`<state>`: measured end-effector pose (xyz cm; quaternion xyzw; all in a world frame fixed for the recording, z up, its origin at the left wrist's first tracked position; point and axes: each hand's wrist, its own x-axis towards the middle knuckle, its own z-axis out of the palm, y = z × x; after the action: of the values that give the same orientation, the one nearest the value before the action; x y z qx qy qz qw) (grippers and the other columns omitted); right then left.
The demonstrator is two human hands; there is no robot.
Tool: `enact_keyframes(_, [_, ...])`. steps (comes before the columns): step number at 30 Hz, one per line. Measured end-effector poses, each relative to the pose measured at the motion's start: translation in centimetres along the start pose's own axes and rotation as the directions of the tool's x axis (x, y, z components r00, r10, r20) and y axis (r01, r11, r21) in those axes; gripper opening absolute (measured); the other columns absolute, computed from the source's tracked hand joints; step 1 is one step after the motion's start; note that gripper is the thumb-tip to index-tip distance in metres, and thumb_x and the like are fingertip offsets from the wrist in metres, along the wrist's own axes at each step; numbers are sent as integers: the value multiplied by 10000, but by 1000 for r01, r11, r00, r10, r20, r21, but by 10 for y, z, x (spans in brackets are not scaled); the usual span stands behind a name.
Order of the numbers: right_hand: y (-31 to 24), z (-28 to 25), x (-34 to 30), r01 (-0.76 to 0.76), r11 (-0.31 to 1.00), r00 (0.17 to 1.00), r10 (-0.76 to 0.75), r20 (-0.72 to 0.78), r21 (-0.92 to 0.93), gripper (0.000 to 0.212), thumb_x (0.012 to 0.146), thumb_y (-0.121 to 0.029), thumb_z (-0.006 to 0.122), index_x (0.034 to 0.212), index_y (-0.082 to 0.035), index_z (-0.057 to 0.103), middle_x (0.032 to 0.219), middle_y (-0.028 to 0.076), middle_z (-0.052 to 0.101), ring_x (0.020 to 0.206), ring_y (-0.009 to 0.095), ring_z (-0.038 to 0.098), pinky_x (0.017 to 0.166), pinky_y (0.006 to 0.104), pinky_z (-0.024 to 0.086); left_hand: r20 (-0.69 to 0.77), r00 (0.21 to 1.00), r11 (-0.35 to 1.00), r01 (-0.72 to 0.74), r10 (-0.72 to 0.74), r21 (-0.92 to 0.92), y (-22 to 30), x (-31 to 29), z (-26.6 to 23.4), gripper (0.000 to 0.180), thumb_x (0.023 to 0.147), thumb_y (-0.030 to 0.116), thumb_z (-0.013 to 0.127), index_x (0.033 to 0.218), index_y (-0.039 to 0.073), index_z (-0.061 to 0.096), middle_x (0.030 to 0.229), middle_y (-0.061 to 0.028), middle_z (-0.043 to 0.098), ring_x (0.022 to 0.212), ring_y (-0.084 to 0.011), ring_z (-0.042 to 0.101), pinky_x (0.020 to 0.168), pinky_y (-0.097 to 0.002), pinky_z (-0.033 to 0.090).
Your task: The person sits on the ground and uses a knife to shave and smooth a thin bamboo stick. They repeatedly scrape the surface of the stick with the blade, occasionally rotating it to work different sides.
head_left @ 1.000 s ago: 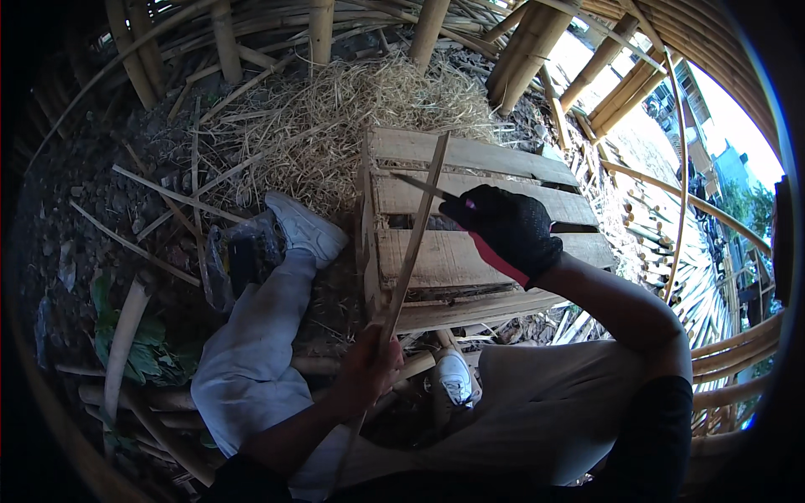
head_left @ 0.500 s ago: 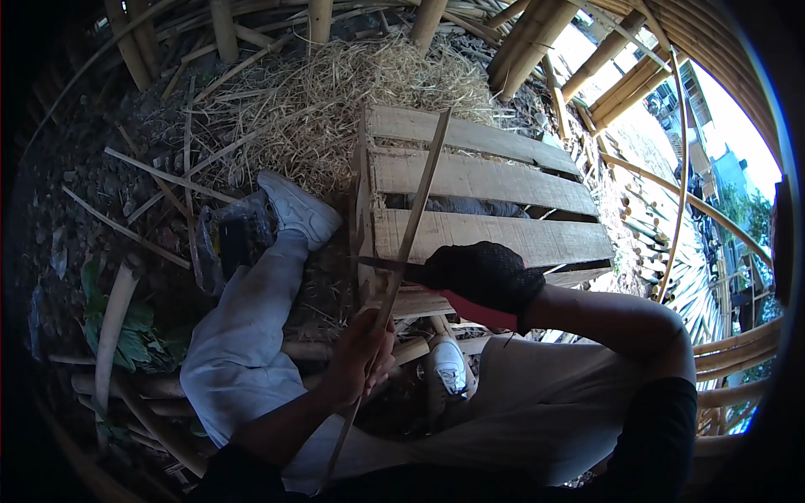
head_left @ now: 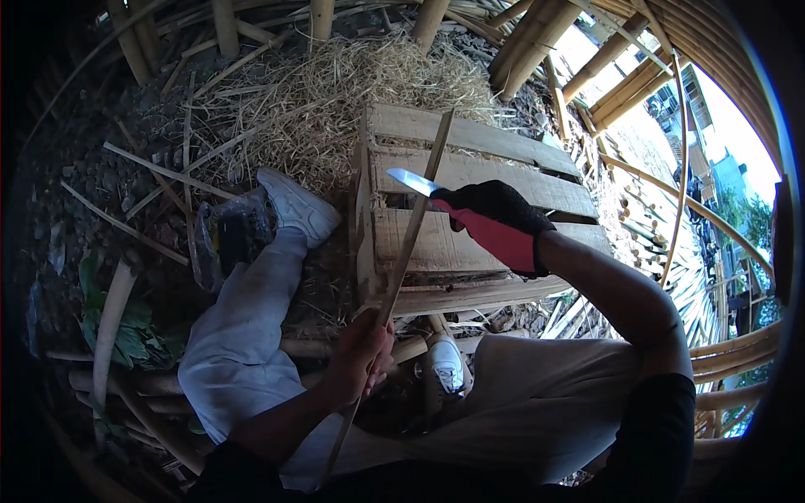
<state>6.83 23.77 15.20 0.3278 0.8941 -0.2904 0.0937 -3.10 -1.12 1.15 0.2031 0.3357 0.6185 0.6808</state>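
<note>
My bare left hand (head_left: 360, 356) is wrapped round the lower part of a long, narrow bamboo strip (head_left: 412, 226). The strip slants up and away from me, its far end above the slatted wooden crate (head_left: 486, 176). In a black and red glove, my right hand (head_left: 495, 222) grips a knife (head_left: 412, 181). Its bright blade points left and crosses the strip's upper part; whether the two touch I cannot tell. The knife's handle is hidden inside the glove.
Dry shavings (head_left: 335, 101) lie heaped beyond the crate. Loose strips (head_left: 168, 172) and a clear plastic bag with a dark object (head_left: 233, 239) are on the ground at left. Bamboo posts (head_left: 532, 46) stand at the back. My white shoes (head_left: 298, 205) flank the crate's near left corner.
My right hand has moved up and away along the strip with the knife, and its wrist has turned so the blade catches the light. My left hand and the strip have hardly moved.
</note>
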Motion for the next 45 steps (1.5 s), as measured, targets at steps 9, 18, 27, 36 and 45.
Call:
enact_keyframes(9, [20, 17, -1, 55, 996, 998, -56, 4, 69, 424, 1050, -455, 479, 1115, -114, 722, 827, 105, 715, 690, 208, 654, 720, 347, 517, 7, 1000, 1000, -1, 0, 9, -3, 0, 1, 393, 1047, 510, 473, 1093, 120, 464, 564, 24, 395, 372, -60, 318, 357, -222, 269])
enact_keyframes(18, [17, 23, -8, 115, 989, 993, -114, 11, -88, 395, 1024, -394, 530, 971, -51, 720, 862, 117, 691, 775, 229, 658, 783, 352, 507, -61, 988, 986, 133, -139, -102, 5, 4, 6, 330, 1060, 452, 422, 1032, 131, 491, 515, 21, 376, 356, -72, 336, 335, -225, 278])
enact_keyframes(27, [39, 8, 4, 224, 971, 973, -227, -30, -80, 317, 1013, -349, 560, 1119, -114, 744, 801, 60, 697, 724, 133, 620, 736, 320, 512, -107, 988, 993, 115, -116, -15, 3, 2, 8, 309, 1098, 393, 362, 1034, 120, 493, 545, 17, 383, 359, -68, 316, 331, -225, 283])
enact_keyframes(36, [13, -18, 15, 61, 990, 998, -62, -3, -125, 389, 1047, -379, 460, 1060, -116, 746, 804, 118, 706, 762, 273, 690, 755, 385, 527, -130, 985, 994, 105, -109, -42, 0, -2, 5, 329, 1104, 404, 348, 1028, 116, 489, 540, 17, 387, 351, -62, 310, 324, -223, 278])
enact_keyframes(45, [18, -15, 13, 86, 981, 994, -95, -47, -176, 372, 1022, -347, 512, 952, -29, 692, 816, 163, 672, 752, 258, 647, 769, 362, 502, -140, 984, 992, 97, -107, -77, 1, -2, 8, 278, 1058, 393, 438, 1027, 123, 499, 523, -4, 383, 352, -86, 333, 321, -236, 269])
